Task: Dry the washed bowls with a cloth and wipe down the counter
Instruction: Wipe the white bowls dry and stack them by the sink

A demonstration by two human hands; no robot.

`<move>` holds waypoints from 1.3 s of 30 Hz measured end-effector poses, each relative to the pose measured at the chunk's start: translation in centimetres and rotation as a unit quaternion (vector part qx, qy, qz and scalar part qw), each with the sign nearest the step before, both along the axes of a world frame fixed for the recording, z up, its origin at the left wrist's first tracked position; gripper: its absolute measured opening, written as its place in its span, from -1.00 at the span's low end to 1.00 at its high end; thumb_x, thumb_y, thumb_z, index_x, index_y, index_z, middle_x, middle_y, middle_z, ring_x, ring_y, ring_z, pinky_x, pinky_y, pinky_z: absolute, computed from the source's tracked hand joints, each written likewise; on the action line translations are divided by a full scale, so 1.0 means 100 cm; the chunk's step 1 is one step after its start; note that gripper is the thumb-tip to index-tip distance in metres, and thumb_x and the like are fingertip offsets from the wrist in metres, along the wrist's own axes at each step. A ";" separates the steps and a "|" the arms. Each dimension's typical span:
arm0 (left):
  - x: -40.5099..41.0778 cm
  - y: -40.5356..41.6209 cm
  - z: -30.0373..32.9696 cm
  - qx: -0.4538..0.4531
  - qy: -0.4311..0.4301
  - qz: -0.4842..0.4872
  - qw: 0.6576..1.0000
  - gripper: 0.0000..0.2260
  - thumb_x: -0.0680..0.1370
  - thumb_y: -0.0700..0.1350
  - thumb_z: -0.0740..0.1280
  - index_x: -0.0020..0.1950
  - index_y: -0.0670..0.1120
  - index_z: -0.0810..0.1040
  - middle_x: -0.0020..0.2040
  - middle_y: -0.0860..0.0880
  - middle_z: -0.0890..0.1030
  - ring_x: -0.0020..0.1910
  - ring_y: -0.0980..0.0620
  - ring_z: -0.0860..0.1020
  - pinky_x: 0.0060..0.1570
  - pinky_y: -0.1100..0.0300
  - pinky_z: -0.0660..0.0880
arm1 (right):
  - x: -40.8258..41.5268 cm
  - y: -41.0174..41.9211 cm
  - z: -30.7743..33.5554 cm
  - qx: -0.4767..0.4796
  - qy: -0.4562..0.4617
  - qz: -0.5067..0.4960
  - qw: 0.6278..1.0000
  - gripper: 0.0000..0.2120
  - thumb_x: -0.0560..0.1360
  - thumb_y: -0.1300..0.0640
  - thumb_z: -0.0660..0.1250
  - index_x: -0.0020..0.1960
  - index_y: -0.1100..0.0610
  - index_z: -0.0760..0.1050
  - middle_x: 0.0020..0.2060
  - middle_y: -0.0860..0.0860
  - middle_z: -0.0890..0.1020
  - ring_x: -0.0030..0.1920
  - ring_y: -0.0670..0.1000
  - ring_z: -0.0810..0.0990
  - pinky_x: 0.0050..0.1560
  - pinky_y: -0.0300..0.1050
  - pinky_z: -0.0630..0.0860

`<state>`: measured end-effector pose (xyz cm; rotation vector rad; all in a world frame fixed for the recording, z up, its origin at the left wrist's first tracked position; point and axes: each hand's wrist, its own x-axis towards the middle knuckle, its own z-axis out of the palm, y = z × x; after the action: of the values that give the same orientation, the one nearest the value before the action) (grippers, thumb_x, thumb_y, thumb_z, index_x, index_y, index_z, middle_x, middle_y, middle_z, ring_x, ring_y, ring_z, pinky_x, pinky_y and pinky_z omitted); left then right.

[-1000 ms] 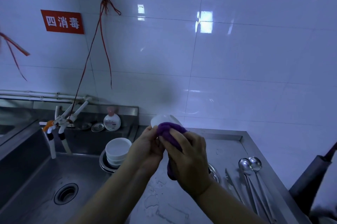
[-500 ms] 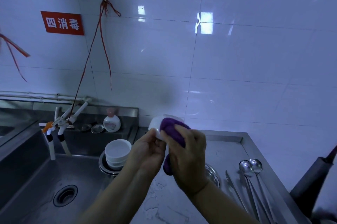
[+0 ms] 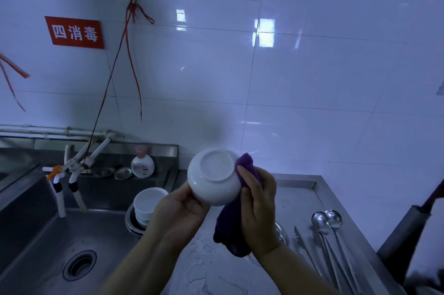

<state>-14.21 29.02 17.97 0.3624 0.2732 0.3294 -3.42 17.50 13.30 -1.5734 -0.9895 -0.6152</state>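
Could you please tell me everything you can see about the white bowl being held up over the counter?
The white bowl is plain, glossy and looks ceramic, with a round foot ring. It is tipped so that its underside faces the camera and its opening points away. The left hand holds it from below; the right hand presses a purple cloth against its right side.

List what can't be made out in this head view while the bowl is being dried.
- Inside of the white bowl: faces away; only its base shows.
- Metal dish on the counter: mostly hidden behind the purple cloth and right hand.
- Bowl count in the stack: partly behind the left hand.
- Soap bottle label: too small.
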 end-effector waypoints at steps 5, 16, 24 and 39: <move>-0.004 0.009 0.000 0.148 -0.006 0.014 0.989 -0.67 0.46 -0.19 0.25 0.19 -0.23 0.53 0.11 -0.19 0.63 0.09 -0.08 0.62 -0.05 0.07 0.61 | 0.002 0.001 0.014 0.012 0.118 0.061 0.991 -0.66 0.59 0.15 0.07 0.28 -0.14 0.41 0.14 -0.07 0.46 0.18 0.02 0.45 0.20 -0.02 0.45; -0.018 -0.003 0.001 0.476 0.143 0.067 0.865 -0.79 0.61 -0.21 0.12 -0.04 -0.08 0.55 -0.03 -0.15 0.56 -0.05 -0.09 0.50 -0.10 0.10 0.44 | 0.003 0.009 0.039 -0.075 0.004 -0.003 0.997 -0.67 0.58 0.09 0.07 0.16 0.09 0.57 0.04 -0.04 0.56 0.03 -0.05 0.43 0.02 -0.33 0.41; -0.011 -0.016 0.000 0.499 0.236 0.088 0.829 -0.80 0.62 -0.16 0.12 0.20 -0.07 0.44 0.27 -0.19 0.40 0.24 -0.20 0.40 0.14 -0.01 0.44 | -0.019 0.021 0.022 -0.088 -0.192 -0.019 0.977 -0.76 0.55 0.03 0.20 0.11 0.07 0.56 -0.03 0.11 0.62 -0.03 0.08 0.48 -0.15 -0.08 0.55; 0.022 0.002 -0.034 0.465 0.167 0.100 0.864 -0.70 0.61 -0.18 0.13 -0.14 0.06 0.61 -0.09 0.03 0.60 -0.12 0.10 0.54 -0.25 0.27 0.48 | 0.046 0.033 -0.020 -0.001 0.571 0.132 0.810 -0.71 0.53 0.25 0.17 -0.10 0.09 0.66 -0.08 0.10 0.68 -0.01 0.12 0.62 -0.03 0.11 0.59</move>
<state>-12.03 29.22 14.52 1.3648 0.4869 0.5985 1.15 20.82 11.26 -1.3998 -0.2407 0.5381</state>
